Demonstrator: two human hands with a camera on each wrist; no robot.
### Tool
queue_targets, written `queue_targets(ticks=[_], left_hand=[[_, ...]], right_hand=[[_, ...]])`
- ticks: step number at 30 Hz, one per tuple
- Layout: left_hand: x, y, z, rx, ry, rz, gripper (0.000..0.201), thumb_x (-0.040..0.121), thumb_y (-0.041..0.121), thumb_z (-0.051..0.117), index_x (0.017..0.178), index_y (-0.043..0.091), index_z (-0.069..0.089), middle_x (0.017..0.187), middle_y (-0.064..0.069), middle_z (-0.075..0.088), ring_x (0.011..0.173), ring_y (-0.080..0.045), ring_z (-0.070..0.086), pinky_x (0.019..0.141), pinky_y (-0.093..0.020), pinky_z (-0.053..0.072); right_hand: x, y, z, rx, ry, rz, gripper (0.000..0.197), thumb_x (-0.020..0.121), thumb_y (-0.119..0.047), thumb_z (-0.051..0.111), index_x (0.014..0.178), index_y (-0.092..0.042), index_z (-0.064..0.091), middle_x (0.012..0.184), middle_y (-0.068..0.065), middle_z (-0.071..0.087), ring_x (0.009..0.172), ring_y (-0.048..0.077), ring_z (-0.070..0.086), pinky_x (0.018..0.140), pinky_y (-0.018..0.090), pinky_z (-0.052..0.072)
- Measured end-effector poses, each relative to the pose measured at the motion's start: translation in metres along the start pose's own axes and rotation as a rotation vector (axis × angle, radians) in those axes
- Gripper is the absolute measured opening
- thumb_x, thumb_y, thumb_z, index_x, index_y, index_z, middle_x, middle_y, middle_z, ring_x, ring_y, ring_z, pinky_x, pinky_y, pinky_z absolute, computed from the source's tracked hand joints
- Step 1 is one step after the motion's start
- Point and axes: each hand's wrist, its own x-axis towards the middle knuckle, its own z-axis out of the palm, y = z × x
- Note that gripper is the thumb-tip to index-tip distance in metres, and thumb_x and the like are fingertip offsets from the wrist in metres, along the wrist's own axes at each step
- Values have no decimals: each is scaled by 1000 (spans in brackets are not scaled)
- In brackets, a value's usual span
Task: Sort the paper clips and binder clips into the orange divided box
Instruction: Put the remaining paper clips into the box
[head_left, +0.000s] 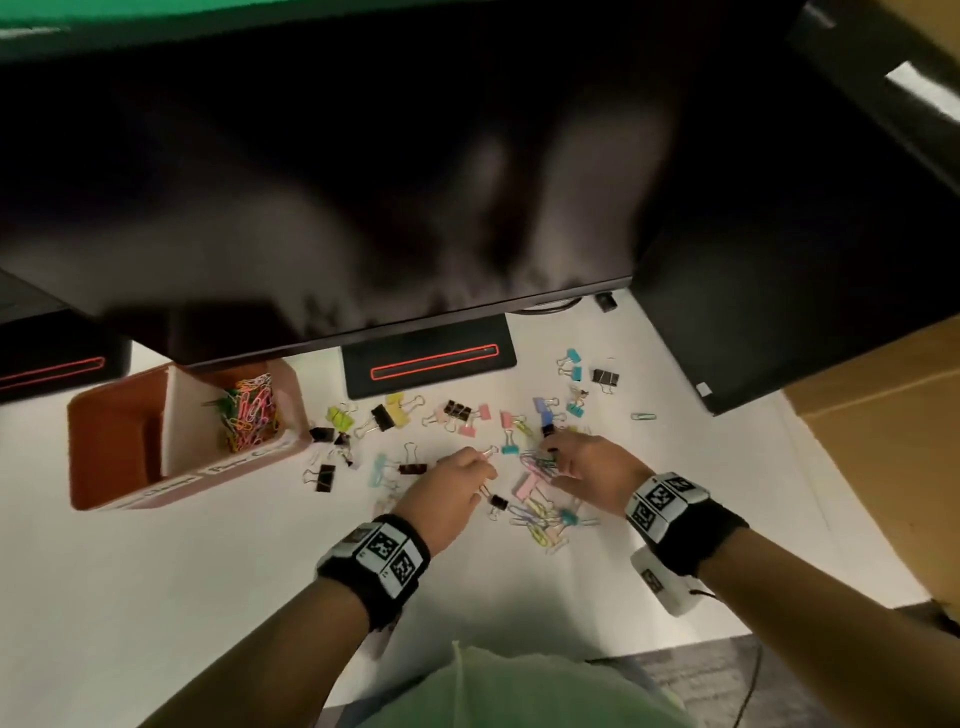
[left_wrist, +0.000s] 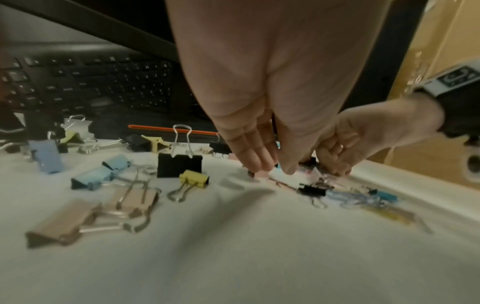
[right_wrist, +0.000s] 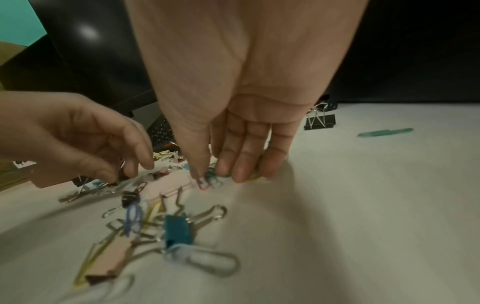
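Both hands work the mixed pile: our left hand (head_left: 457, 480) pinches a silver wire clip handle (head_left: 487, 451) while our right hand (head_left: 592, 467), fingers nearly straight, should pinch only the coloured wire paper clips (head_left: 537, 462) for the orange divided plastic box (head_left: 124, 441).

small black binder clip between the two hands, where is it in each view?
Head: small black binder clip lies low centre, just right of the left hand.
Left wrist: right of centre, on the table below both hands' fingertips.
Right wrist: left of centre, below the left hand.
Shared landmark: the teal binder clip lies near it in all three.
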Motion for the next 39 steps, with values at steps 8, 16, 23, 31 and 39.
queue_targets(ticks=[8,16,23,31,39], left_hand=[[10,2,11,24,77,-68,13,90,14,55,95,6,64,104,-6,53,96,-18,54,91,-28,45],[14,-1,10,112,78,14,13,84,2,56,77,13,57,81,-6,58,82,-24,58,72,-36,51],[-3,13,10,20,146,190,6,88,13,58,88,16,63,91,2,57,88,-15,55,80,-28,48],[-2,42,48,180,59,359,15,63,12,80,68,14,65,97,-4,68,80,-20,65,68,-23,54],[12,31,59,169,143,291,26,67,1,70,79,17,55,79,0,61,68,-18,57,59,-27,52]], right_hand=[[14,15,2,-152,50,-127,54,82,-41,65,131,-24,49,132,5,48,114,24,52,98,36,47],[24,8,11,-89,36,-147,24,89,-28,58,106,-12,66,107,6,60,99,20,55,86,33,49],[24,15,1,-75,26,-103,20,89,-21,60,104,-8,66,108,9,65,96,23,61,82,29,49],[14,27,-4,-78,5,-112,20,90,-19,59,104,-8,68,107,12,65,103,24,57,86,31,46],[2,39,-3,-110,22,-148,15,89,-20,57,98,-13,67,100,5,68,92,21,62,78,26,47]])
